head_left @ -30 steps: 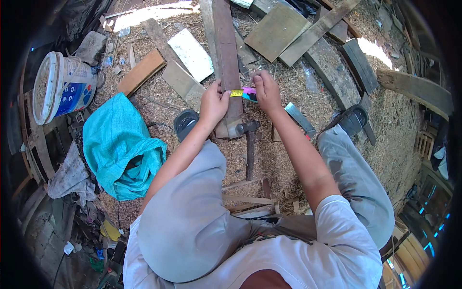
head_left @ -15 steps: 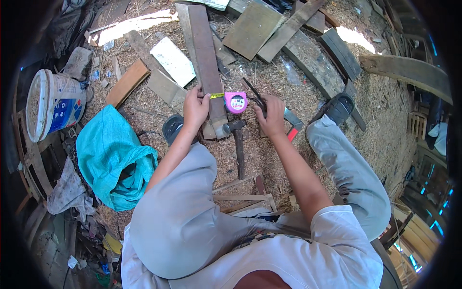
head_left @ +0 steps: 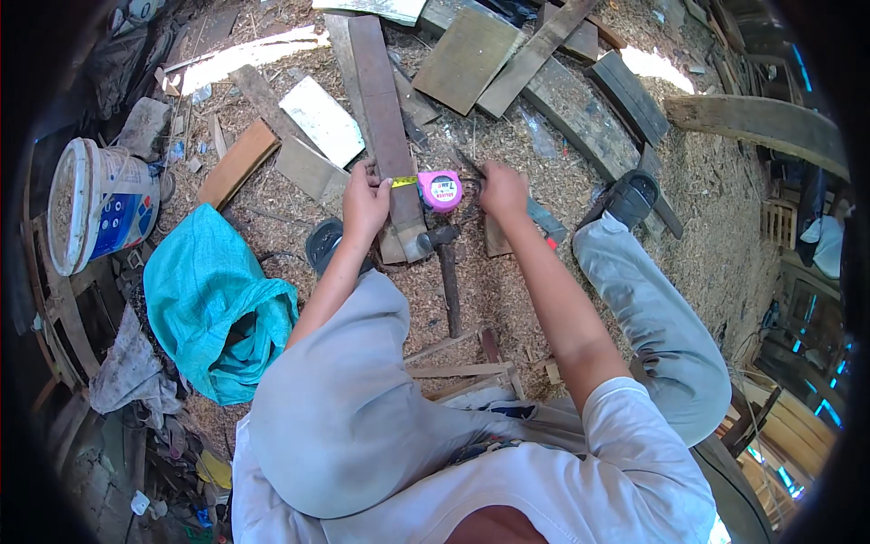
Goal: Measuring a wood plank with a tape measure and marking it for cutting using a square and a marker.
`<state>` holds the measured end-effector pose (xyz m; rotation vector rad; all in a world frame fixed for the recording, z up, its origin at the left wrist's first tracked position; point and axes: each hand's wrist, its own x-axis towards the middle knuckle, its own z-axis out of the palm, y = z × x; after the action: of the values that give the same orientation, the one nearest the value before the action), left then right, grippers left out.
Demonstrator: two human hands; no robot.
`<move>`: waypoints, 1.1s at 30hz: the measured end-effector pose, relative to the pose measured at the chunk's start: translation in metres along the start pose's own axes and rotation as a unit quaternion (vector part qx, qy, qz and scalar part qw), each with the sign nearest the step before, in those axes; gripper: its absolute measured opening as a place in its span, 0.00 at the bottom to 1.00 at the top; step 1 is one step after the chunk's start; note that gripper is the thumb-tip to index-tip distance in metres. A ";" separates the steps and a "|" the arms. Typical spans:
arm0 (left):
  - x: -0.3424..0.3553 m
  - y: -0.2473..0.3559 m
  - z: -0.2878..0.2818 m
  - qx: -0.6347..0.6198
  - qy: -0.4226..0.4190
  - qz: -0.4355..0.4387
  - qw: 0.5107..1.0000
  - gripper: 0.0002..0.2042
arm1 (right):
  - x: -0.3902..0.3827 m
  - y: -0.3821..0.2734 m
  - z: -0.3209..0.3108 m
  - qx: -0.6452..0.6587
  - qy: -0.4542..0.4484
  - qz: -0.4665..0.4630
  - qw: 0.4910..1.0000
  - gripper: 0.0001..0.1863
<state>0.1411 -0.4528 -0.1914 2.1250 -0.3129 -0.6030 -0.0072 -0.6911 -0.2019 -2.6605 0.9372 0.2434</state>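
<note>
A pink tape measure (head_left: 441,190) rests beside a long brown plank (head_left: 385,109), a short length of its yellow blade (head_left: 404,181) lying across the wood. My left hand (head_left: 365,204) grips the plank's left edge, with the thumb pressed on the blade's end. To the right of the tape case, my right hand (head_left: 504,192) is closed around a thin dark strip (head_left: 468,163) whose kind I cannot make out. A hammer (head_left: 448,272) lies just below the case, its head against the plank's near end. Partly behind my right forearm is a grey tool with a red part (head_left: 546,225).
Wood shavings cover the ground. Boards (head_left: 467,59), a white panel (head_left: 323,120) and an orange-brown block (head_left: 239,163) lie ahead. At left stand a white bucket (head_left: 109,204) and a teal sack (head_left: 217,308). My feet flank the work; a thick beam (head_left: 757,122) juts in at right.
My right hand has moved up and slightly left, nearer the dark strip's upper end. The tape case has shifted a little and tilted. My left hand keeps its hold at the plank's edge.
</note>
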 end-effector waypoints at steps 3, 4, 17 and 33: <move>0.001 0.000 -0.006 0.028 -0.006 -0.006 1.000 0.24 | 0.003 0.006 -0.012 0.173 0.037 0.051 0.983 0.08; 0.002 0.001 -0.006 0.021 -0.004 -0.008 1.000 0.24 | 0.002 0.010 -0.016 0.298 0.081 0.076 0.948 0.07; 0.002 0.005 -0.013 0.088 0.026 0.022 0.996 0.20 | -0.065 -0.052 -0.023 0.243 0.126 -0.231 0.934 0.24; 0.005 0.000 -0.016 0.033 -0.010 -0.010 0.999 0.12 | 0.016 -0.047 -0.042 0.293 -0.099 -0.213 0.927 0.27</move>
<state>0.1534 -0.4438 -0.1854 2.1898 -0.3267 -0.6334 0.0369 -0.6802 -0.1559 -2.1506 0.2825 0.1030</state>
